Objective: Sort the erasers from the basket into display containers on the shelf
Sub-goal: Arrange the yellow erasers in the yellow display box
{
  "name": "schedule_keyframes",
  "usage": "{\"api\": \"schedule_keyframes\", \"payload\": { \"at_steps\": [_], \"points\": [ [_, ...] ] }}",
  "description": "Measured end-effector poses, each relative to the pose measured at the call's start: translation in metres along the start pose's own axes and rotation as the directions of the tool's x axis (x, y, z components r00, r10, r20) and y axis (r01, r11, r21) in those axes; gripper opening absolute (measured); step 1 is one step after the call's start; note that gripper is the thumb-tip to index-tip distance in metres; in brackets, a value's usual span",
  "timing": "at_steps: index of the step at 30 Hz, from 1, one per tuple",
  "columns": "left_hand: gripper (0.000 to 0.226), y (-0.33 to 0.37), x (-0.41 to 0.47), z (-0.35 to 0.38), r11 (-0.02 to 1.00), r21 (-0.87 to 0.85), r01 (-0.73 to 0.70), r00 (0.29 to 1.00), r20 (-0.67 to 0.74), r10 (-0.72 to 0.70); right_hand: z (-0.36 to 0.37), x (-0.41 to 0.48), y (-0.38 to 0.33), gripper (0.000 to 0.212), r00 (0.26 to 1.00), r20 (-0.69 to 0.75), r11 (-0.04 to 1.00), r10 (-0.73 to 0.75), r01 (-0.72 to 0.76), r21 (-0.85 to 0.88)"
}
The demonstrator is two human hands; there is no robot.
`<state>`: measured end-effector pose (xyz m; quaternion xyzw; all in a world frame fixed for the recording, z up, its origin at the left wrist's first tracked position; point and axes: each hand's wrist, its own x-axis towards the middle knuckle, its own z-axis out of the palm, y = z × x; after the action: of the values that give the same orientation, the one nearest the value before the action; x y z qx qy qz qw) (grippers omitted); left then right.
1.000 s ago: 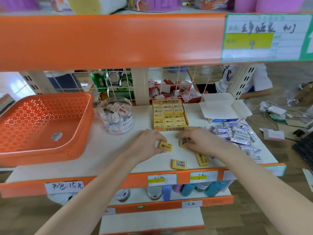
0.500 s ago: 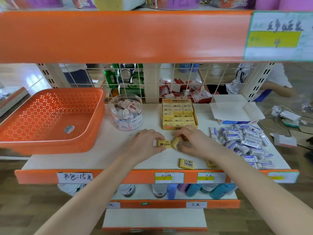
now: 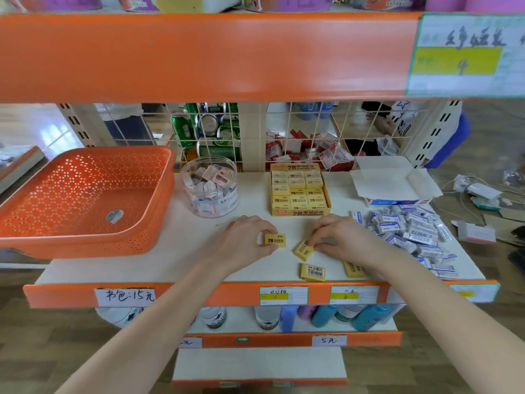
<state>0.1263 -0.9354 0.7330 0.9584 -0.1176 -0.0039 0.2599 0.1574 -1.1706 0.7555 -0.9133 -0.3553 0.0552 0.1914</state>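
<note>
The scene is taken by a single wide-angle camera worn on the head, set in front of the shelving unit and aimed forward and down. The white shelf board [image 3: 119, 265] is seen from above at arm's reach, with both forearms entering from the bottom edge and the left hand [image 3: 244, 240] and right hand [image 3: 341, 237] held near the centre. The orange front of the upper shelf [image 3: 199, 55] lies close to the lens and fills the top band. The far side is glimpsed through the wire grille [image 3: 355, 129]. A lower shelf [image 3: 255, 365] and the wooden floor [image 3: 42, 351] are taken in below.
</note>
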Motion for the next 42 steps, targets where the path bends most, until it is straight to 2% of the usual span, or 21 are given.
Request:
{"api": "schedule_keyframes", "payload": {
  "at_steps": [2,7,10,12,14,19,23,29,36,40,42],
  "points": [
    [0.031,-0.001,0.000,0.000,1.000,-0.003,0.005,1.000,0.001,-0.005,-0.001,0.000,-0.001,0.022,1.000,0.006,1.000,0.013,-0.013,0.007],
    [0.030,0.001,0.001,0.001,1.000,0.001,-0.002,1.000,0.014,0.002,-0.003,0.006,-0.009,0.052,0.994,0.109,1.000,0.011,-0.010,-0.009],
    [0.029,0.002,0.003,0.001,1.000,-0.007,0.001,1.000,0.018,-0.001,-0.001,0.009,-0.010,0.043,0.986,0.164,0.999,-0.005,0.013,-0.045],
    [0.029,0.002,0.002,0.002,1.000,-0.018,0.000,1.000,0.017,0.001,0.002,0.009,-0.006,0.036,0.992,0.128,1.000,-0.016,0.014,0.010],
    [0.029,0.002,0.001,0.002,1.000,-0.030,0.007,1.000,0.016,-0.006,0.003,0.007,-0.005,0.043,0.997,0.080,0.999,0.013,-0.017,0.045],
    [0.029,0.002,0.000,0.002,0.999,-0.036,0.014,1.000,0.026,-0.013,-0.001,0.005,-0.009,0.044,0.994,-0.024,0.994,0.107,-0.107,0.010],
    [0.032,0.003,0.001,0.003,0.999,-0.034,0.011,0.999,0.032,-0.010,0.003,0.006,-0.017,0.070,0.974,0.021,0.970,0.226,-0.223,-0.098],
    [0.031,0.005,0.001,0.002,0.996,-0.094,-0.009,1.000,0.002,0.009,0.011,0.011,-0.016,0.061,0.979,0.019,0.979,0.204,-0.203,-0.037],
    [0.032,0.010,0.014,-0.003,0.992,-0.110,-0.070,0.987,-0.150,0.053,0.011,0.013,-0.011,0.046,0.975,0.003,0.973,0.221,-0.220,-0.075],
    [0.033,0.016,0.036,-0.004,0.988,-0.124,-0.096,0.974,-0.219,0.067,0.004,0.011,-0.007,0.041,0.969,-0.036,0.968,0.243,-0.244,-0.049],
    [0.033,0.019,0.051,-0.004,0.991,-0.104,-0.085,0.977,-0.202,0.063,-0.002,0.008,-0.004,0.040,0.962,-0.073,0.964,0.263,-0.265,-0.025]
  ]
}}
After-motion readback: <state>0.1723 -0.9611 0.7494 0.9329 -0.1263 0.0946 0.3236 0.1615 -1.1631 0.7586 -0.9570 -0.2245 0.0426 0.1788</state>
